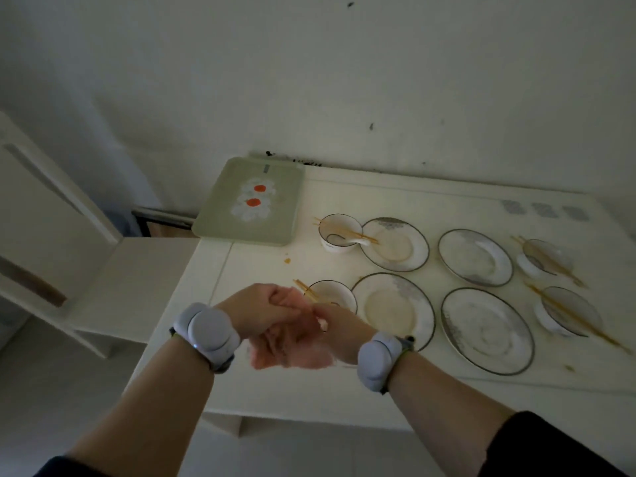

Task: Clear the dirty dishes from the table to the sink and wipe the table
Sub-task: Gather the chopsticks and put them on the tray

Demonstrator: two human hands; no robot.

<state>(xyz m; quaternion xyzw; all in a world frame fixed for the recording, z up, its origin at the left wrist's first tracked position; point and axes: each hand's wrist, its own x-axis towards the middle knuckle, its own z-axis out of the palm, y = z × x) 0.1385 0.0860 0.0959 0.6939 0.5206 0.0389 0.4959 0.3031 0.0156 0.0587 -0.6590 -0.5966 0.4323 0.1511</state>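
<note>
On the white table [261, 266] sit four plates [475, 258], four bowls [568, 311] and four pairs of chopsticks [578, 320], one pair across each bowl. There is also one spoon [361, 241], in the bowl at 11 o'clock of the group, and one tray [247, 201] at the table's 10 o'clock corner. The dishes form two rows, each running bowl, plate, plate, bowl from 9 to 3 o'clock. The table's far edge meets the wall [344, 80], the tray's corner reaches the left edge, and a white chair [137, 287] stands just beside that edge at 9 o'clock. Bare tabletop runs along the near edge at 6 o'clock and behind the dishes from 12 to 2 o'clock. Above the near-left bowl at 7 o'clock the left hand [261, 304] and right hand [309, 342] are pressed together, the left over the right. They are too blurred to tell whether either holds anything. Each wrist wears a pale rounded wristband [210, 332]. The plates are round and glossy with thin dark rims, grey flower patterns and a greasy film, and the bowls are white with dark rims. The chopsticks are thin and wood-coloured. The tray is a green rounded rectangle printed with daisies. An orange crumb [286, 260] lies below the tray.
</note>
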